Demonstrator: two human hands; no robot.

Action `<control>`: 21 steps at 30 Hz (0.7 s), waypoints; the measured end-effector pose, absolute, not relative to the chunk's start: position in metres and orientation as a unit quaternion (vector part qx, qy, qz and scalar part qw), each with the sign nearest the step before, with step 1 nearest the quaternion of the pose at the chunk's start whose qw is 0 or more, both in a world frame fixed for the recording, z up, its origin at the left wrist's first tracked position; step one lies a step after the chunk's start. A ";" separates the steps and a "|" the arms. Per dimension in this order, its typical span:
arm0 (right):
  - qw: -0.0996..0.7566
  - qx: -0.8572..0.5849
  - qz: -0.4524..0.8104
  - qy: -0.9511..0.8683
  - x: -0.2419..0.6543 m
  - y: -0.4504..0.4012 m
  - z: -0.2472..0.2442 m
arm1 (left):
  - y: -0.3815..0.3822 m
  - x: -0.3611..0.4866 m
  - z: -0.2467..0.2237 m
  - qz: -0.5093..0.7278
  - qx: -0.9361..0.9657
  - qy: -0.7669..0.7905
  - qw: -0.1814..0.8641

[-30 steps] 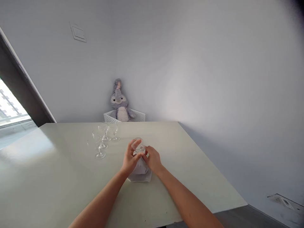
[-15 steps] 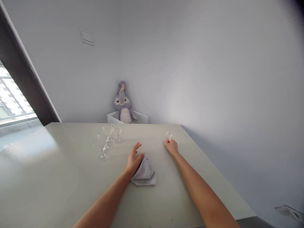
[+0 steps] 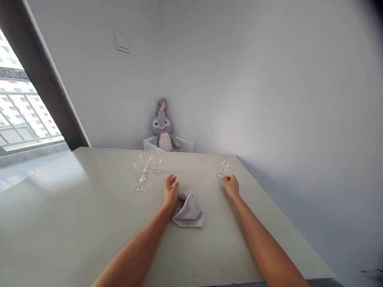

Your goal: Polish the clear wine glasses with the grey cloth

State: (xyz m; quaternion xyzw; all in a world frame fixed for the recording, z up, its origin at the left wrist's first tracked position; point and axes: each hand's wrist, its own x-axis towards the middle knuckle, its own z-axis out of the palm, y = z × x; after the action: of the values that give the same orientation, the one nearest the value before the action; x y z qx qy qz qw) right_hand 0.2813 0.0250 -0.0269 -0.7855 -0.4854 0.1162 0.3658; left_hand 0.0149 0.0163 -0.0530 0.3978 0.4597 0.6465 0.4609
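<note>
My right hand (image 3: 231, 186) is closed in a pinch at the near edge of the foot of a clear stemmed glass (image 3: 226, 164), on the right side of the table. Its fingertips seem to touch the foot, though the exact contact is hard to see. Beside a crumpled light grey cloth (image 3: 189, 212) lies my left hand (image 3: 171, 194), its fingers apart and holding nothing. The wrist rests against the cloth's left side. Several more clear stemmed glasses (image 3: 140, 188) stand upright in a cluster to the left of that hand.
The pale glossy table (image 3: 98, 223) meets the wall along its right edge. Behind its far edge, a grey plush toy (image 3: 165, 141) sits in a white perforated basket (image 3: 187, 146). A window (image 3: 26, 107) is at the far left.
The view has shifted, so most things appear farther right. My right hand has moved from the glass's stem down to its foot, uncovering more of the glass. My left hand has shifted slightly off the cloth.
</note>
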 end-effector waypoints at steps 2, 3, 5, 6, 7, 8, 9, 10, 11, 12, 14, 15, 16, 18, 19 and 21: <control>0.358 -0.763 0.126 -0.522 0.256 0.009 -0.020 | 0.019 0.015 -0.055 0.668 0.350 0.462 0.466; 0.351 -0.747 0.137 -0.547 0.239 0.001 -0.016 | 0.019 0.015 -0.055 0.677 0.331 0.459 0.472; 0.303 -0.697 0.173 -0.627 0.202 -0.012 -0.008 | 0.019 0.014 -0.054 0.690 0.306 0.447 0.480; 0.260 -0.677 0.178 -0.665 0.183 -0.019 -0.005 | 0.018 0.013 -0.053 0.697 0.301 0.442 0.478; 0.223 -0.666 0.167 -0.692 0.167 -0.024 -0.003 | 0.018 0.011 -0.053 0.703 0.302 0.441 0.470; 0.198 -0.657 0.153 -0.711 0.152 -0.029 -0.003 | 0.018 0.009 -0.052 0.708 0.306 0.443 0.457; 0.183 -0.656 0.141 -0.718 0.141 -0.033 -0.004 | 0.018 0.007 -0.051 0.715 0.304 0.445 0.446; 0.182 -0.658 0.136 -0.718 0.134 -0.035 -0.006 | 0.020 0.004 -0.050 0.722 0.295 0.447 0.439; 0.196 -0.658 0.145 -0.712 0.130 -0.036 -0.010 | 0.023 0.001 -0.048 0.728 0.278 0.448 0.437; 0.224 -0.654 0.180 -0.700 0.130 -0.036 -0.014 | 0.027 -0.003 -0.046 0.734 0.258 0.447 0.442; 0.293 -0.626 0.287 -0.664 0.138 -0.032 -0.021 | 0.038 -0.010 -0.039 0.737 0.215 0.444 0.461; 0.323 -0.606 0.345 -0.640 0.144 -0.029 -0.024 | 0.044 -0.013 -0.035 0.734 0.203 0.442 0.474; 0.352 -0.584 0.405 -0.610 0.151 -0.027 -0.024 | 0.052 -0.016 -0.031 0.728 0.193 0.438 0.490; 0.418 -0.531 0.514 -0.528 0.166 -0.021 -0.022 | 0.066 -0.021 -0.022 0.713 0.180 0.421 0.531; 0.456 -0.497 0.560 -0.481 0.171 -0.019 -0.020 | 0.072 -0.022 -0.018 0.706 0.175 0.413 0.548; 0.530 -0.414 0.631 -0.387 0.180 -0.015 -0.014 | 0.084 -0.023 -0.012 0.698 0.165 0.399 0.572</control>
State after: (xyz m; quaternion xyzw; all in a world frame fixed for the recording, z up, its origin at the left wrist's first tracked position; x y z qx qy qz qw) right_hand 0.1795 -0.0155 -0.0142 -0.4141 -0.3871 0.6305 0.5302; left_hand -0.0230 0.0837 -0.0124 0.1648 0.3991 0.6978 0.5715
